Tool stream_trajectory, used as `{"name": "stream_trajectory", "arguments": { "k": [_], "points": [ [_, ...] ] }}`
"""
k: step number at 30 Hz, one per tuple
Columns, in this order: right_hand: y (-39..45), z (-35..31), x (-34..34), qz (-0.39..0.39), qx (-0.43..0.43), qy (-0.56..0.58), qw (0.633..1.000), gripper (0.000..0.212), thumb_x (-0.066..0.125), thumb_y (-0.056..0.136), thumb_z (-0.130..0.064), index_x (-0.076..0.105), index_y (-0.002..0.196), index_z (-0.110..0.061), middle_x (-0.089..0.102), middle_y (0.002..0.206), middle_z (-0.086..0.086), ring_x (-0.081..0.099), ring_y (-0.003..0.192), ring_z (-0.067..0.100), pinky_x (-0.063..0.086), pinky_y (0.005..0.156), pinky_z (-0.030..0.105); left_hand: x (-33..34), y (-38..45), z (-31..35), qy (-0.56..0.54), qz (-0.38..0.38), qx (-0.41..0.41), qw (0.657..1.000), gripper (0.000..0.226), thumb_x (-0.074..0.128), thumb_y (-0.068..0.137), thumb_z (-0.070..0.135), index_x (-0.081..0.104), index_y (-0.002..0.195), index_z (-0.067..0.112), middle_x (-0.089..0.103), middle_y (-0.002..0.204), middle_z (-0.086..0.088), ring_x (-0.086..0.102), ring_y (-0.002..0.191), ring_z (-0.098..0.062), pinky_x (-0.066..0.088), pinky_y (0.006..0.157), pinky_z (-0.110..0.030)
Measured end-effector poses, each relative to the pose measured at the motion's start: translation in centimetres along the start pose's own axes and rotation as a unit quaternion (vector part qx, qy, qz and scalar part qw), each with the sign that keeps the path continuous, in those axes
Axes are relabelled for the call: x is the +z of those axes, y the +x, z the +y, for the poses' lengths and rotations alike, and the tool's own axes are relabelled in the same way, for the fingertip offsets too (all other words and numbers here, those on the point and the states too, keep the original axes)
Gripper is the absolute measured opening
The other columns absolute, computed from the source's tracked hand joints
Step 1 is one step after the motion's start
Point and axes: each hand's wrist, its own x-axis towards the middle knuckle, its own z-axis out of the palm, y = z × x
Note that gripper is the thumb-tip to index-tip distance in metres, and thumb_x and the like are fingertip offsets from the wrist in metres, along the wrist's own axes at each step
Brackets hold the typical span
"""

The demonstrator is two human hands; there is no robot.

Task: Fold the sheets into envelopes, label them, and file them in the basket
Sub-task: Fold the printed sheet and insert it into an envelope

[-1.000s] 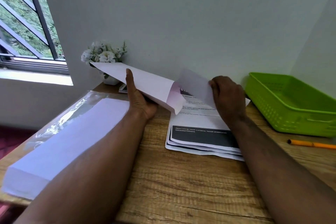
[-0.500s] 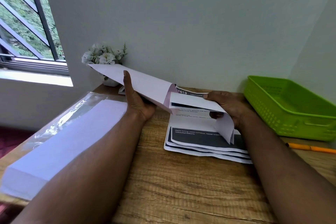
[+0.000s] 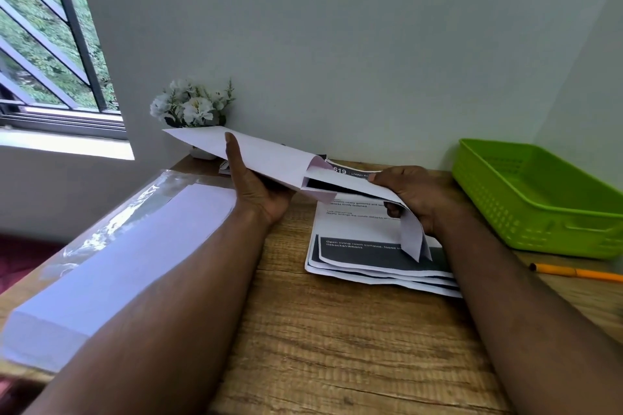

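A long white envelope (image 3: 269, 155) is held tilted above the wooden desk (image 3: 337, 347) by my left hand (image 3: 259, 189), thumb on top, its open mouth facing right. My right hand (image 3: 411, 195) grips a folded printed sheet (image 3: 377, 199) whose left end sits inside the envelope's mouth while its loose end droops down. Below lies a small pile of printed sheets (image 3: 371, 259) with dark bands. The green plastic basket (image 3: 539, 199) stands at the right, nothing visible inside it.
A wrapped stack of white envelopes (image 3: 121, 263) lies along the desk's left edge. An orange pen (image 3: 580, 273) rests in front of the basket. A small pot of white flowers (image 3: 192, 108) stands against the back wall, beside a window at the left.
My right hand has folded the sheet over, lowered it and pushed its end into the envelope's mouth. The left hand has kept the envelope nearly still.
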Motion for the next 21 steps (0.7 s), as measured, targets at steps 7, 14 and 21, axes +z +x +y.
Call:
{"name": "stream_trajectory", "arguments": {
  "k": [7, 14, 21],
  "points": [
    [-0.7, -0.4, 0.6, 0.034, 0.008, 0.004, 0.999, 0.01, 0.07, 0.083, -0.012, 0.068, 0.079, -0.004, 0.063, 0.05, 0.002, 0.054, 0.039, 0.01, 0.04, 0.038, 0.017, 0.2, -0.2, -0.3, -0.001, -0.005, 0.001, 1.0, 0.067, 0.05, 0.08, 0.073, 0.056, 0.118, 0.018, 0.067, 0.098, -0.011, 0.067, 0.09, -0.029, 0.052, 0.088, -0.048],
    [-0.3, -0.5, 2.8, 0.067, -0.12, -0.135, 0.981, 0.022, 0.072, 0.08, -0.039, 0.071, 0.074, -0.018, 0.066, 0.072, -0.01, 0.055, 0.062, 0.002, 0.039, 0.06, 0.02, 0.7, -0.7, -0.9, 0.01, -0.01, -0.002, 1.0, 0.062, 0.046, 0.083, 0.071, 0.06, 0.111, 0.018, 0.069, 0.092, -0.01, 0.068, 0.085, -0.028, 0.051, 0.092, -0.049],
    [-0.5, -0.4, -1.9, -0.073, -0.029, -0.188, 0.979, 0.015, 0.075, 0.08, -0.025, 0.075, 0.094, -0.02, 0.074, 0.092, 0.0, 0.063, 0.082, 0.015, 0.051, 0.077, 0.033, 0.5, -0.3, -0.5, -0.017, 0.016, 0.013, 1.0, 0.071, 0.055, 0.079, 0.069, 0.056, 0.129, 0.019, 0.067, 0.108, -0.011, 0.064, 0.102, -0.031, 0.051, 0.091, -0.053]
  ]
}}
